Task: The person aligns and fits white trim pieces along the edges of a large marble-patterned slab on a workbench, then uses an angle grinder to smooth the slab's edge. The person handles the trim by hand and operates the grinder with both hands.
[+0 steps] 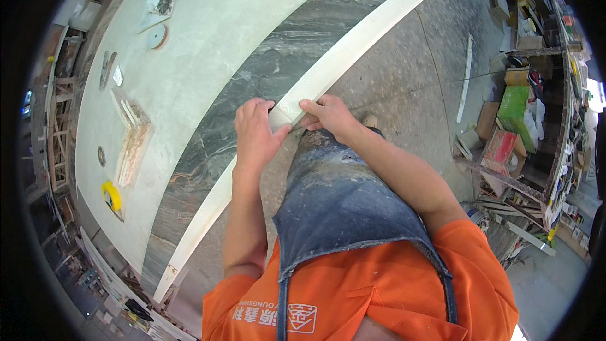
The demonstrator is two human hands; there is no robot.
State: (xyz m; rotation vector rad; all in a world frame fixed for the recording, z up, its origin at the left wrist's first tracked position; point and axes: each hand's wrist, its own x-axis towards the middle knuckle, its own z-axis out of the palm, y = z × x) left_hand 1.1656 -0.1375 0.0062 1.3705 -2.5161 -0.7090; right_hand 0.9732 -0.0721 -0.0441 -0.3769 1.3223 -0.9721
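A long white strip (361, 39) runs diagonally along the near edge of a dark grey veined stone slab (303, 22). My left hand (255, 132) grips the strip, its fingers over the far side and its thumb on the near side. Close by on the right, my right hand (331, 115) pinches the near edge, thumb on top and fingers curled underneath. Between the two hands a faint cross line shows on the strip. Whether a separate small piece lies there, I cannot tell.
Beyond the dark band spreads a pale slab top (208, 31). On it lie a stack of narrow strips (134, 142), a yellow tape roll (112, 196) and a round disc (157, 36). Cluttered shelving with a green box (514, 110) stands at right; a white strip (465, 79) lies on the floor.
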